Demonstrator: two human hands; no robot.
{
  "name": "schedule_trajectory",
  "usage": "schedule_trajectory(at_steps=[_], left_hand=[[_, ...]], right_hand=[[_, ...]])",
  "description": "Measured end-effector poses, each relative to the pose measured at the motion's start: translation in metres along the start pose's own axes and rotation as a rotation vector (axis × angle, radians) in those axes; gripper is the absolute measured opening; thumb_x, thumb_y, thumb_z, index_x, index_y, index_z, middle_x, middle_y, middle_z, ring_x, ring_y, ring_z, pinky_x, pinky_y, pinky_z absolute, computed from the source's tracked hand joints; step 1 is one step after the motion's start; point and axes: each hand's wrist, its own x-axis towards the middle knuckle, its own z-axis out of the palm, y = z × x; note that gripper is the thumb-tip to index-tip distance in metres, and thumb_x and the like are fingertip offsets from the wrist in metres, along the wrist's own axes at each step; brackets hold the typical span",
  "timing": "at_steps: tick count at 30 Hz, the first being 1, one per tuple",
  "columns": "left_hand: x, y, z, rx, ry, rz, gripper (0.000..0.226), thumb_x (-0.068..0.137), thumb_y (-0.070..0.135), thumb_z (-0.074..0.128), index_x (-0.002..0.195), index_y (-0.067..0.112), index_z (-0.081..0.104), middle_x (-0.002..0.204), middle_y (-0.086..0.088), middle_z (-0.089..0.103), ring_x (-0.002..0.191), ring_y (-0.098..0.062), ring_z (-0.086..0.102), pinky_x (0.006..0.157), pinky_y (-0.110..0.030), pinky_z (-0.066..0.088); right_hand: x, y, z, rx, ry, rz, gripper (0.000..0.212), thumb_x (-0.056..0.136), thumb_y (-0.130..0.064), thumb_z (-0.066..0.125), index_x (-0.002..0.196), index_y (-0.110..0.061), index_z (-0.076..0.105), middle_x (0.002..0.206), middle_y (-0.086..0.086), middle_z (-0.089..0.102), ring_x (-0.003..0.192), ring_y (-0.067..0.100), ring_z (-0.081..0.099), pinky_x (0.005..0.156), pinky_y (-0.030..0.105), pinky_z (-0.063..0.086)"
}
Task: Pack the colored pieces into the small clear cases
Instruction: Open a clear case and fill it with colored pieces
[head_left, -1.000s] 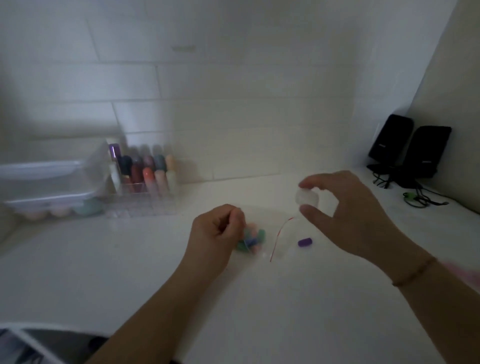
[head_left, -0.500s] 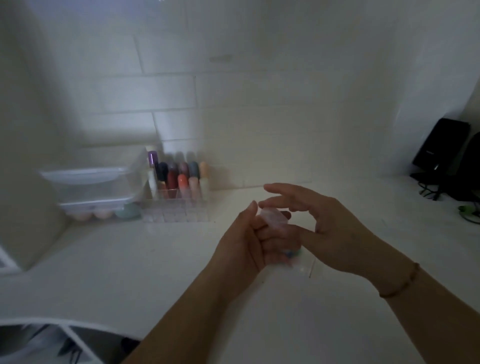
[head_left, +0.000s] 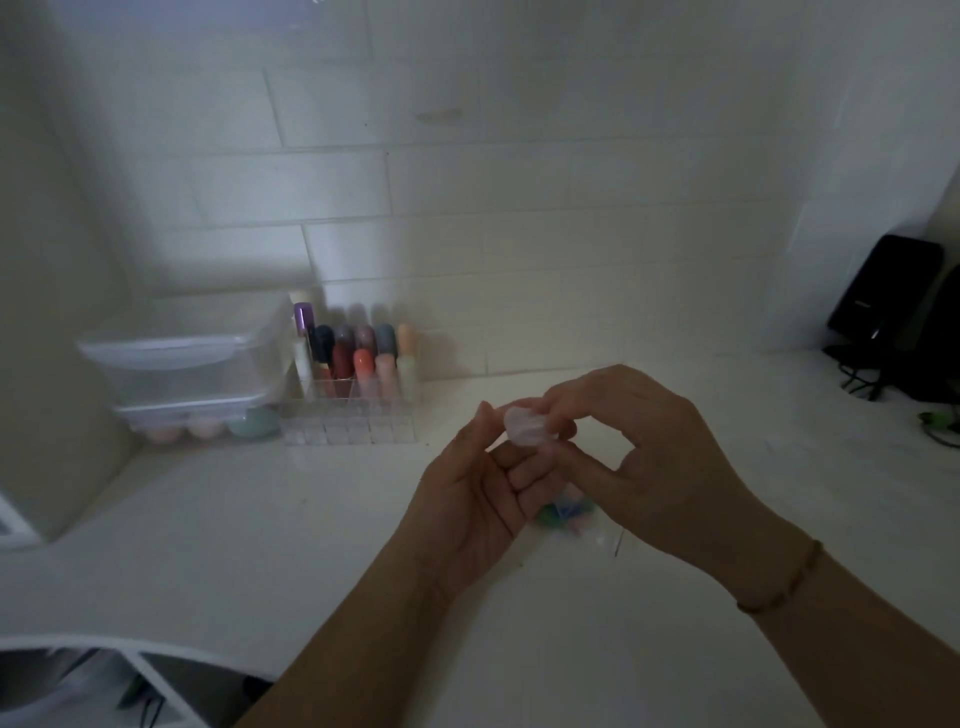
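Small clear round plastic case (head_left: 530, 431) is held up above the white tabletop (head_left: 260, 545), pinched between both hands. Right hand (head_left: 644, 457): thumb and forefinger curled round the case from the right side. Left hand (head_left: 478, 499): palm turned up, fingers half bent, fingertips (head_left: 524, 457) touching the case's underside and left edge; thumb up beside it. Whether anything is already inside the case cannot be told, the plastic is cloudy and the light dim.

Loose pile of small coloured pieces, green, blue and pink (head_left: 563, 512), lies on the tabletop directly below the case, mostly hidden behind the left fingers. It seems to sit on a thin clear bag or sheet (head_left: 602, 540); the edges are hard to make out.

Left of the case, against the tiled wall: clear compartment organiser with coloured capped tubes (head_left: 358, 384), and beyond it stacked clear lidded boxes (head_left: 187, 374). Right of the case, at the frame edge: black speaker (head_left: 883, 296).

Step judged in hand: case being opened or readied for filling. Next move likely calls for the lid to be separated, one hand freed, and a piece picked from the pile below. Risk: small parts, easily dropped.
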Motion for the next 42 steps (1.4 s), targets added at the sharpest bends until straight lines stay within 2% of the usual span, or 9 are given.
schedule_trajectory(at_steps=[6, 10, 17, 22, 26, 31, 33, 37, 42], left_hand=[[0.002, -0.002, -0.003, 0.008, 0.021, 0.077, 0.062, 0.07, 0.028, 0.086, 0.118, 0.0, 0.059, 0.111, -0.021, 0.068, 0.096, -0.025, 0.07, 0.085, -0.033, 0.057], [0.003, -0.002, -0.003, 0.064, 0.066, 0.107, 0.057, 0.061, 0.029, 0.091, 0.106, 0.003, 0.067, 0.106, -0.021, 0.069, 0.091, -0.025, 0.071, 0.074, -0.03, 0.059], [0.002, -0.004, -0.002, 0.201, 0.172, 0.163, 0.027, 0.079, 0.021, 0.069, 0.101, 0.005, 0.07, 0.102, -0.019, 0.072, 0.088, -0.025, 0.072, 0.077, -0.032, 0.06], [-0.002, -0.004, 0.001, 0.302, 0.046, 0.138, 0.027, 0.081, 0.017, 0.068, 0.106, 0.008, 0.072, 0.097, -0.018, 0.072, 0.085, -0.025, 0.071, 0.073, -0.031, 0.059], [-0.004, -0.007, 0.004, 0.463, -0.111, 0.069, 0.047, 0.082, 0.018, 0.064, 0.123, -0.004, 0.058, 0.107, -0.027, 0.065, 0.092, -0.033, 0.068, 0.083, -0.043, 0.055], [0.0, 0.013, 0.0, 0.069, 0.166, 0.141, 0.05, 0.067, 0.007, 0.064, 0.115, 0.002, 0.058, 0.092, -0.016, 0.07, 0.077, -0.024, 0.07, 0.073, -0.032, 0.059], [0.003, 0.018, -0.006, -0.023, 0.265, 0.17, 0.034, 0.079, 0.007, 0.056, 0.112, 0.001, 0.061, 0.089, -0.015, 0.07, 0.073, -0.024, 0.07, 0.069, -0.031, 0.06], [0.006, 0.021, -0.014, -0.036, 0.448, 0.144, 0.02, 0.093, 0.01, 0.048, 0.104, 0.005, 0.063, 0.088, -0.012, 0.066, 0.072, -0.023, 0.068, 0.07, -0.031, 0.059], [0.008, 0.021, -0.023, -0.031, 0.581, 0.146, 0.012, 0.093, 0.015, 0.053, 0.104, 0.01, 0.057, 0.088, -0.01, 0.06, 0.073, -0.025, 0.063, 0.073, -0.034, 0.055]], right_hand=[[-0.003, -0.004, 0.001, -0.145, 0.041, 0.033, 0.009, 0.085, -0.026, 0.063, 0.088, -0.021, 0.069, 0.097, -0.014, 0.072, 0.082, 0.005, 0.067, 0.068, 0.016, 0.048], [-0.004, -0.002, 0.004, -0.187, 0.026, 0.116, 0.003, 0.082, -0.029, 0.065, 0.083, -0.028, 0.068, 0.082, -0.014, 0.071, 0.066, 0.003, 0.063, 0.052, 0.027, 0.048], [-0.002, -0.005, 0.004, -0.165, 0.002, 0.281, 0.009, 0.08, -0.042, 0.066, 0.073, -0.037, 0.066, 0.076, -0.017, 0.071, 0.065, 0.0, 0.064, 0.056, 0.022, 0.046], [0.004, -0.009, -0.001, -0.022, 0.052, 0.359, 0.016, 0.083, -0.045, 0.059, 0.077, -0.032, 0.067, 0.074, -0.021, 0.069, 0.067, -0.002, 0.065, 0.052, 0.011, 0.038], [0.006, -0.008, -0.004, 0.167, -0.063, 0.468, 0.007, 0.082, -0.036, 0.069, 0.077, -0.032, 0.071, 0.076, -0.022, 0.07, 0.064, 0.003, 0.068, 0.057, 0.023, 0.051], [0.019, 0.012, -0.049, 0.096, 0.081, 0.536, 0.01, 0.081, -0.023, 0.072, 0.072, -0.026, 0.07, 0.066, -0.015, 0.068, 0.05, 0.003, 0.057, 0.055, 0.015, 0.043], [0.018, 0.017, -0.069, 0.087, -0.122, 0.645, 0.014, 0.082, -0.017, 0.071, 0.069, -0.02, 0.072, 0.057, -0.006, 0.067, 0.041, 0.0, 0.051, 0.045, 0.008, 0.037], [0.004, 0.025, -0.067, -0.093, -0.843, 0.78, 0.005, 0.087, -0.025, 0.069, 0.086, -0.026, 0.074, 0.056, -0.004, 0.068, 0.039, 0.003, 0.049, 0.044, 0.013, 0.039], [-0.009, 0.033, -0.042, -0.056, -1.042, 0.801, 0.035, 0.093, -0.029, 0.062, 0.127, -0.036, 0.057, 0.061, -0.004, 0.059, 0.04, 0.007, 0.045, 0.048, 0.019, 0.04]])
